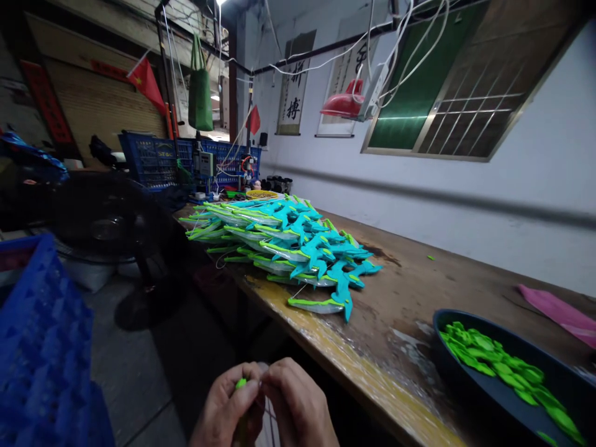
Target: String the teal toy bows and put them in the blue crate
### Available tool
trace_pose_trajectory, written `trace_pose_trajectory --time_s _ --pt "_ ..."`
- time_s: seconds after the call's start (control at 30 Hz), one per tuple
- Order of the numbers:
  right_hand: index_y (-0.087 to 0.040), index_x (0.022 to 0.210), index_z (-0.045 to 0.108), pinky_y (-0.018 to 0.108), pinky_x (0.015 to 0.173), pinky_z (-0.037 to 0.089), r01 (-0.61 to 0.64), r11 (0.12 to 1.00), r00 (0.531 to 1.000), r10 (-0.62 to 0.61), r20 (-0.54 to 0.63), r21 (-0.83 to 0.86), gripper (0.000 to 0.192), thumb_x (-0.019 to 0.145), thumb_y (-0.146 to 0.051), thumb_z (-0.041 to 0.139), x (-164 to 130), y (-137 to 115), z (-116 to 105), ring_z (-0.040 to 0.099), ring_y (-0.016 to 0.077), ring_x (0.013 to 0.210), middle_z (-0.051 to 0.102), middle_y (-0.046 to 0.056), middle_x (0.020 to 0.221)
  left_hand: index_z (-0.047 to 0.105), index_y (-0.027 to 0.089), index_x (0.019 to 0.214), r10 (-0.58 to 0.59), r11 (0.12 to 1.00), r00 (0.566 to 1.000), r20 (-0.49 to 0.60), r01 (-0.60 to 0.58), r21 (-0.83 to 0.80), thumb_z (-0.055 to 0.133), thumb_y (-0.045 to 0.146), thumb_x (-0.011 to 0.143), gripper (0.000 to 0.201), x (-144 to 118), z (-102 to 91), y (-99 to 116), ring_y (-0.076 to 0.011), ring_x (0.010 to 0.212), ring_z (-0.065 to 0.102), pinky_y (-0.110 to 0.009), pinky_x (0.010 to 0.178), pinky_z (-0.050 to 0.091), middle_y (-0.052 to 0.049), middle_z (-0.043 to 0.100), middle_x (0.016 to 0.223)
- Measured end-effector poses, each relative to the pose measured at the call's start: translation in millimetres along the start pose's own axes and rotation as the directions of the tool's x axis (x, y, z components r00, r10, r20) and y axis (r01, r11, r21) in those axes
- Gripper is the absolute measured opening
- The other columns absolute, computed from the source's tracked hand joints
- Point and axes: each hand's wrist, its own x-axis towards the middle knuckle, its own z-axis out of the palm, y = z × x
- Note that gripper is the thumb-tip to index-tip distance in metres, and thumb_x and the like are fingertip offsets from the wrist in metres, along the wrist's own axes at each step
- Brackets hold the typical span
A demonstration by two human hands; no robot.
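Near the bottom of the head view, my left hand [229, 406] is closed around a bright green plastic piece [241, 383], of which only a small tip shows. My right hand [298, 403] is right beside it, fingers pinched close to the left thumb. What the right fingertips grip is too small to make out. Thin lines and a pale, translucent part show below, between the two hands. On the table ahead lies a pile of turquoise and lime-green plastic pieces shaped like toy bows [319, 251], some with thin string.
A dark basin [437, 320] with loose green parts stands at the right on the wooden table [400, 279]. Pink cloth [559, 310] lies behind it. Blue crates [41, 347] and a black fan [102, 230] stand left. A red lamp [342, 104] hangs above.
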Motion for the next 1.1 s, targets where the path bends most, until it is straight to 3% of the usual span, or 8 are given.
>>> trace_pose_trajectory --time_s 0.1,0.27,0.43,0.7,0.8,0.9,1.03,1.1 --pt "-0.018 0.093 0.056 0.021 0.058 0.046 0.044 0.994 0.999 -0.042 0.021 -0.097 0.017 0.101 -0.011 0.042 -0.8 -5.4 0.0 0.058 0.0136 0.067 0.056 0.003 0.079 0.065 0.017 0.073 0.000 0.999 1.000 0.030 0.001 -0.044 0.076 0.042 0.081 0.029 0.0 1.4 0.4 -0.0087 0.054 0.037 -0.021 0.054 0.034 0.004 0.047 0.061" --pt "-0.018 0.085 0.050 0.025 0.054 0.041 0.188 0.930 0.981 -0.191 0.020 -0.316 0.023 0.101 -0.007 0.038 2.6 -3.8 1.0 0.051 0.0153 0.062 0.054 0.003 0.071 0.063 0.016 0.072 -0.026 0.987 0.999 0.036 0.031 -0.157 0.080 0.039 0.079 0.029 -2.0 7.2 0.5 -0.0068 0.054 0.032 -0.020 0.056 0.035 0.005 0.044 0.064" --pt "-0.019 0.082 0.047 0.027 0.052 0.038 0.278 0.834 0.950 -0.314 0.005 -0.477 0.025 0.101 -0.005 0.038 6.1 1.8 3.4 0.047 0.0150 0.057 0.053 0.001 0.065 0.060 0.018 0.073 -0.051 0.994 0.999 -0.006 0.050 -0.100 0.078 0.043 0.081 0.032 -1.5 3.6 -6.8 -0.0067 0.052 0.035 -0.021 0.054 0.034 0.005 0.046 0.062" --pt "-0.019 0.083 0.051 0.024 0.055 0.045 0.103 0.925 0.991 -0.128 -0.044 -0.364 0.022 0.101 -0.009 0.043 1.9 1.6 -5.4 0.055 0.0140 0.059 0.055 0.002 0.071 0.061 0.017 0.074 -0.010 0.999 1.000 -0.002 0.010 0.053 0.074 0.051 0.083 0.038 1.9 -2.4 -10.0 -0.0078 0.049 0.038 -0.020 0.047 0.030 0.005 0.044 0.056" --pt "-0.018 0.098 0.057 0.025 0.065 0.052 0.043 0.972 0.999 -0.039 0.024 -0.231 0.012 0.102 -0.016 0.045 3.6 -2.7 -10.6 0.063 0.0169 0.073 0.062 0.006 0.085 0.062 0.018 0.079 -0.070 0.997 0.997 -0.042 0.069 -0.028 0.080 0.050 0.078 0.037 1.0 -2.3 -11.0 -0.0070 0.050 0.038 -0.019 0.048 0.030 0.006 0.044 0.059" --pt "-0.018 0.111 0.060 0.025 0.070 0.055 0.025 0.988 0.993 -0.007 0.116 -0.153 0.017 0.103 -0.022 0.046 6.1 -2.3 -12.2 0.066 0.0180 0.081 0.065 0.008 0.094 0.064 0.018 0.084 -0.087 0.994 0.995 -0.051 0.083 -0.068 0.082 0.048 0.076 0.036 0.4 -1.9 -12.7 -0.0072 0.052 0.040 -0.019 0.050 0.030 0.005 0.046 0.063" --pt "-0.019 0.082 0.060 0.020 0.058 0.049 0.005 0.980 0.992 0.020 0.126 -0.199 0.023 0.102 -0.020 0.048 8.0 5.0 -15.4 0.061 0.0136 0.063 0.060 0.003 0.075 0.062 0.017 0.078 -0.053 0.998 0.998 0.029 0.054 -0.027 0.078 0.052 0.079 0.038 2.2 1.9 -11.2 -0.0075 0.052 0.037 -0.021 0.050 0.028 0.005 0.044 0.060" --pt "-0.020 0.076 0.056 0.020 0.054 0.045 0.038 0.963 0.990 -0.001 0.139 -0.269 0.024 0.099 -0.017 0.049 6.3 8.8 -20.8 0.060 0.0128 0.059 0.059 0.001 0.071 0.058 0.018 0.073 -0.053 0.999 0.997 0.051 0.054 -0.009 0.078 0.054 0.078 0.041 4.5 5.2 -8.0 -0.0073 0.050 0.034 -0.021 0.050 0.026 0.006 0.040 0.056"
